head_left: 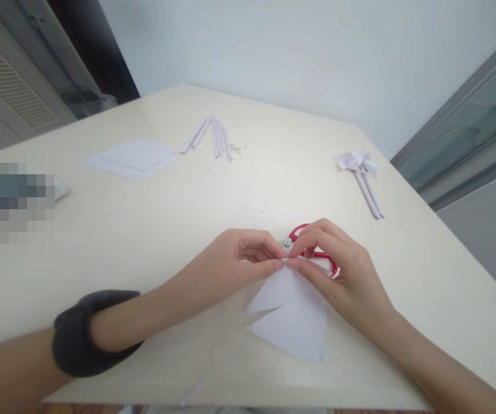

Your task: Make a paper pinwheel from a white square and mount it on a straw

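Head view: left hand [235, 259] and right hand [343, 270] are both pinching, grips closed, the top corner of a cut white paper sheet [293, 316] lying on the worktop [144, 230], red-handled scissors [317, 253] just behind.

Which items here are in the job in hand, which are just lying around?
In hand: left hand and right hand pinching the cut white paper; red scissors right behind.

Lying about: paper sheets, rolled paper sticks, finished pinwheel, paper strips.

Left hand [235, 261] and right hand [338, 267] meet at table centre, thumb and forefinger tips pinched together, nearly touching. Both forearms extend inward; left forearm carries a dark band [79, 333].
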### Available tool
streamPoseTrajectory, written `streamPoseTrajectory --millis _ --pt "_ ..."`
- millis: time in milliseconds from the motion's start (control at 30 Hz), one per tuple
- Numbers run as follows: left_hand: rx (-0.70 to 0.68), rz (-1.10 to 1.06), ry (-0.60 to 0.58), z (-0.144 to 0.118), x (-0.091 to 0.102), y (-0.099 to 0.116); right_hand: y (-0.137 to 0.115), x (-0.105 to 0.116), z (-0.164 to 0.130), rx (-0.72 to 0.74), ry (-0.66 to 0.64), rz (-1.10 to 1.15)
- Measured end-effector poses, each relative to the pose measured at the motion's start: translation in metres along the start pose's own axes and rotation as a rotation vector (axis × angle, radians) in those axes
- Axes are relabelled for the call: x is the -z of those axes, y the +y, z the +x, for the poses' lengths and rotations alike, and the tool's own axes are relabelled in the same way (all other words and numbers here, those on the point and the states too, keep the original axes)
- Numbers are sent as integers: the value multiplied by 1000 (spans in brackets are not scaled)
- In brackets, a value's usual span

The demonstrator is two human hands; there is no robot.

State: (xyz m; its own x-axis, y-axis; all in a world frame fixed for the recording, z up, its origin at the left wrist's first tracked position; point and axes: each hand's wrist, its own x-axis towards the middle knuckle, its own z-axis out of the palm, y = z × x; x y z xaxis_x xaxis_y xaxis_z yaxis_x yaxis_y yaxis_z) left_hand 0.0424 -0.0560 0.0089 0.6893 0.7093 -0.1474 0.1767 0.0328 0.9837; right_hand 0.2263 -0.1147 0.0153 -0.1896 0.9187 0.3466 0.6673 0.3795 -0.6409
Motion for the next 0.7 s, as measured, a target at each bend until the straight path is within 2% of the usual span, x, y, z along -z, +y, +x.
streamPoseTrajectory --millis 200,400,700 --pt "-107 79 21 0 0 0 0 -1 1 59 1 12" --pt "-179 178 72 -1 -3 -3 1 -3 -1 32 -37 -19" --pt "-187 223 88 -1 -4 -1 -1 0 0 -31 -86 7"
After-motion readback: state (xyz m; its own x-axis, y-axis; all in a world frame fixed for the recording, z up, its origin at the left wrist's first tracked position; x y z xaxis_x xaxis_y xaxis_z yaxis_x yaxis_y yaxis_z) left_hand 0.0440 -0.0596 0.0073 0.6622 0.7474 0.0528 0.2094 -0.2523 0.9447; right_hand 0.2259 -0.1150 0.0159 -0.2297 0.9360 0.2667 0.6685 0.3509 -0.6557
